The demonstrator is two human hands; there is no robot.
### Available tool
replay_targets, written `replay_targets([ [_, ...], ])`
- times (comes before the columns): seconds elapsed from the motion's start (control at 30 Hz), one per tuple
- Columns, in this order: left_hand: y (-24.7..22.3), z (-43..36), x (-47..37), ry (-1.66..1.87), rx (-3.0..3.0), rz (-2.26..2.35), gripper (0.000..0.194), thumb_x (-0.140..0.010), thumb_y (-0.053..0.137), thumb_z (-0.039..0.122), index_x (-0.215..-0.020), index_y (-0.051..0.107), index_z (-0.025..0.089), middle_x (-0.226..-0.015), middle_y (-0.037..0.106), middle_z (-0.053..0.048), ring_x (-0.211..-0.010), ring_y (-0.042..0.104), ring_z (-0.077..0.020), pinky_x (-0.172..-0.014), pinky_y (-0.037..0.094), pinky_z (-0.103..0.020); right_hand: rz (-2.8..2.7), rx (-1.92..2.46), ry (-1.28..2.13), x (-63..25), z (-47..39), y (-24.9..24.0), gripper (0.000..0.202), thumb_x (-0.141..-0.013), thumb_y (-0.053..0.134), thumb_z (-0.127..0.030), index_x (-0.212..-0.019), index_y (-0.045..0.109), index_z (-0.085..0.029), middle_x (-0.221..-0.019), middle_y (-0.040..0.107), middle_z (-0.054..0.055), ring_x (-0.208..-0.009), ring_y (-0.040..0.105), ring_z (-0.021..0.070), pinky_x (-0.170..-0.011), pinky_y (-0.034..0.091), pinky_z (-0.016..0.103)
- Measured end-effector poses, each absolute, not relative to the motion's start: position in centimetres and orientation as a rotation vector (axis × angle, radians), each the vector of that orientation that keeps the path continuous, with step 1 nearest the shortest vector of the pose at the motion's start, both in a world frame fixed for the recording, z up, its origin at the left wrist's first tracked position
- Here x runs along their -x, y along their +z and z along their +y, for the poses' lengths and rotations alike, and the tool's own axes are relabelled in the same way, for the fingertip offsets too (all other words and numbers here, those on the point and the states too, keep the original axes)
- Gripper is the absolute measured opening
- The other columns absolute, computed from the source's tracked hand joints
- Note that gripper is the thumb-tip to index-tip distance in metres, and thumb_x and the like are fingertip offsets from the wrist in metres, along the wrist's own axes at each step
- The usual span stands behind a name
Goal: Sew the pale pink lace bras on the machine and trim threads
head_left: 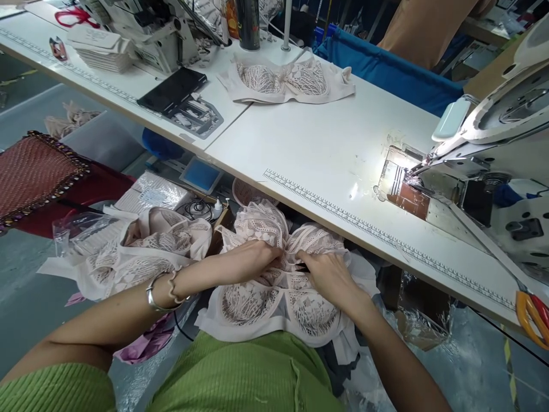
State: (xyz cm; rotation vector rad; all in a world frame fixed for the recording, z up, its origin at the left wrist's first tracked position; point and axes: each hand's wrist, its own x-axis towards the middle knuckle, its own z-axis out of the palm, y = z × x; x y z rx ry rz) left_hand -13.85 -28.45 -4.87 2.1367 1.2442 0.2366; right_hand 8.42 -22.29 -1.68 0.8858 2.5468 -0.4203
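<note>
Several pale pink lace bras (253, 303) lie heaped on the lap, against the green top. My left hand (255, 258) has its fingers closed on the lace fabric at the middle of the heap. Close beside it on the right, my right hand (321, 272) is closed, with a small dark tool partly showing under its fingers at the same spot. The fingertips of both hands nearly meet between the cups. Another lace bra (283, 83) lies spread on the white table (300, 143), beyond both hands.
A sewing machine (506, 131) stands at the right, with orange-handled scissors (532, 315) at the table's edge. More bras (158, 246) are piled at the left. A black phone (174, 90), a fabric stack (100, 48) and red scissors (76, 17) lie on the table.
</note>
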Motion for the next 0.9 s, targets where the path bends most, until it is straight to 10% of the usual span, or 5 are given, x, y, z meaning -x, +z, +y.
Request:
replay_targets([
  [0.13, -4.9, -27.6, 12.5, 0.268, -2.223, 1.317, 0.043, -0.086, 0.052, -0.004, -0.118, 0.069, 0.018, -0.089, 0.068, -0.005, -0.054, 0.053, -0.0112, -0.048, 0.031, -0.023, 2.652, -0.911, -0.439, -8.6, -22.2, -1.9, 0.022, -0.093, 0.062, -0.012, -0.114, 0.065, -0.017, -0.107, 0.067, 0.009, -0.078, 0.065, 0.0212, -0.054, 0.031, 0.029],
  [0.4, -3.8, -25.5, 12.2, 0.268, -2.304, 1.245, 0.007, -0.081, 0.076, 0.016, -0.082, 0.070, 0.012, -0.096, 0.063, -0.011, -0.097, 0.058, -0.0283, -0.088, 0.045, -0.039, 2.764, -0.807, -0.604, -8.8, -20.9, -2.4, 0.018, -0.093, 0.065, -0.021, -0.111, 0.066, -0.015, -0.106, 0.070, 0.011, -0.099, 0.064, 0.0272, -0.073, 0.046, 0.033],
  [0.9, -3.8, -24.0, 13.9, 0.060, -1.890, 1.211, 0.012, -0.086, 0.071, 0.015, -0.096, 0.077, 0.019, -0.096, 0.079, -0.003, -0.084, 0.071, -0.0173, -0.068, 0.044, -0.021, 2.538, -1.008, -0.803, -7.8, -20.0, -1.7, 0.017, -0.097, 0.057, -0.027, -0.098, 0.072, -0.020, -0.091, 0.077, 0.006, -0.084, 0.069, 0.0227, -0.065, 0.036, 0.027],
])
